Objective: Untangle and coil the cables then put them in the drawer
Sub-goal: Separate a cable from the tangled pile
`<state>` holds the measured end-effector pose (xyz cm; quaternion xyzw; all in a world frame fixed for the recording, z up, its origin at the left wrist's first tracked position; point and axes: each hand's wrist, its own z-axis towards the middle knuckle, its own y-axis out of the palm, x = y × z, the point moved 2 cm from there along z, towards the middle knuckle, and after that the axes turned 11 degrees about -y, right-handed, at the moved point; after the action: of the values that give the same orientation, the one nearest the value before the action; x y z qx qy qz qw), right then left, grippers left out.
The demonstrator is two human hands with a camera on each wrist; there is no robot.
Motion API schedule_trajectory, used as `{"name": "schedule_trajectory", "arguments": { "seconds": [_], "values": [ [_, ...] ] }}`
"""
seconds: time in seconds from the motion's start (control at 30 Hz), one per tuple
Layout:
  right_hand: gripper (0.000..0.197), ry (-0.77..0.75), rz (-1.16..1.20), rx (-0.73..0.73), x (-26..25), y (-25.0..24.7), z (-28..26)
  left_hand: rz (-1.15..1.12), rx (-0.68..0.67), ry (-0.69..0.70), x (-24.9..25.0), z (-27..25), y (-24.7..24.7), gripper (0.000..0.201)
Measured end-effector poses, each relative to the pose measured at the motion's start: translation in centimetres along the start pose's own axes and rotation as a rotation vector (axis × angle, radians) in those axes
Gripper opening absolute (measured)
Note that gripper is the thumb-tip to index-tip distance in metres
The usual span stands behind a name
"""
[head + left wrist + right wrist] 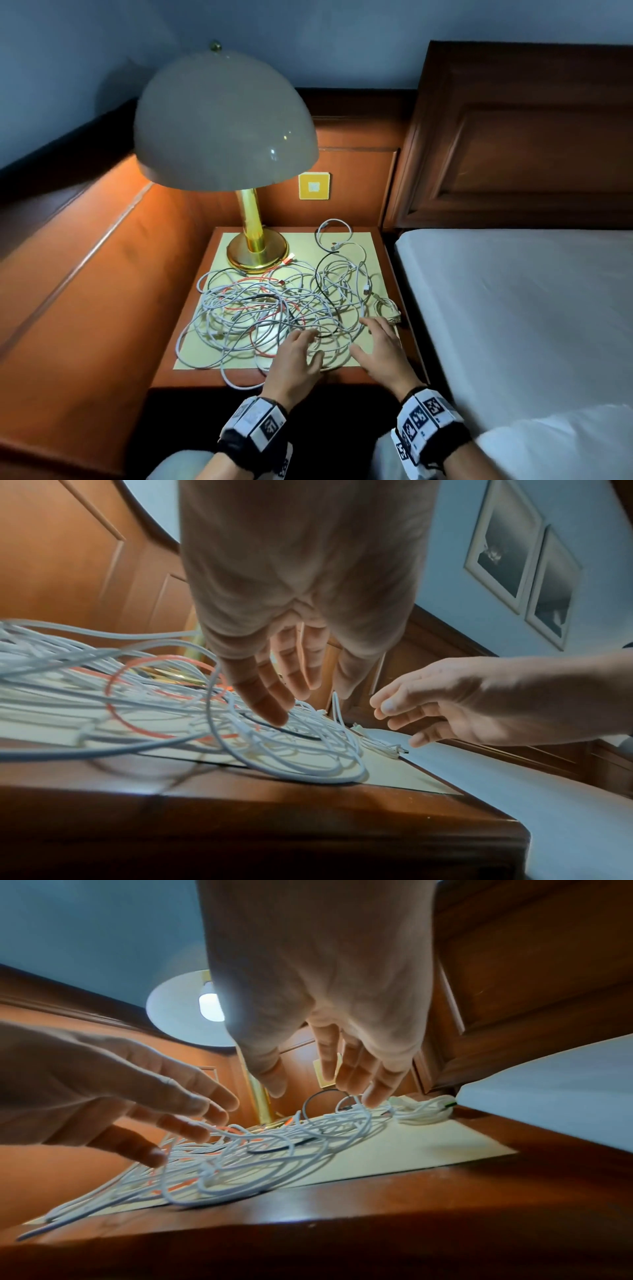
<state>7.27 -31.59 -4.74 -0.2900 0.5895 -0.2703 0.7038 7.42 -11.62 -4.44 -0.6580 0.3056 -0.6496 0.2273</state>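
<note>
A tangle of cables [274, 308], mostly white with red and black strands, sprawls over the yellow mat [373, 349] on the wooden nightstand [185, 377]. My left hand [298, 356] hovers over the near part of the tangle [205, 723], fingers [270, 704] straight and spread, tips at the cables. My right hand [380, 346] reaches over the tangle's right edge [308, 1131], fingers [373, 1093] extended just above a white loop. Neither hand holds anything. A small bundled white cable [387, 305] lies at the mat's right edge. No drawer shows.
A brass lamp [257, 246] with a white dome shade [222, 120] stands at the back left of the nightstand. A bed with a white mattress [513, 308] and wooden headboard [513, 137] borders the right side. Wood panelling [85, 257] runs along the left.
</note>
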Motion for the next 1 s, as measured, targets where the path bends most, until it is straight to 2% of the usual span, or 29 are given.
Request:
{"name": "schedule_trajectory", "arguments": {
  "seconds": [0.43, 0.67, 0.87, 1.0],
  "values": [
    [0.057, -0.132, -0.063, -0.134, -5.9, 4.3, 0.6, 0.121, 0.048, -0.11, -3.9, -2.4, -5.5, 0.056],
    [0.053, -0.129, -0.18, -0.162, -6.4, 5.5, 2.8, 0.209, 0.097, -0.139, -4.3, -0.9, -6.4, 0.059],
    [0.047, -0.092, -0.346, -0.251, -5.7, 6.8, 4.4, 0.3, 0.065, -0.225, -3.8, 0.9, -5.6, 0.061],
    [0.039, -0.084, -0.389, -0.285, -5.1, 7.2, 4.9, 0.322, 0.095, -0.29, -4.1, 1.8, -5.4, 0.061]
  ]
}}
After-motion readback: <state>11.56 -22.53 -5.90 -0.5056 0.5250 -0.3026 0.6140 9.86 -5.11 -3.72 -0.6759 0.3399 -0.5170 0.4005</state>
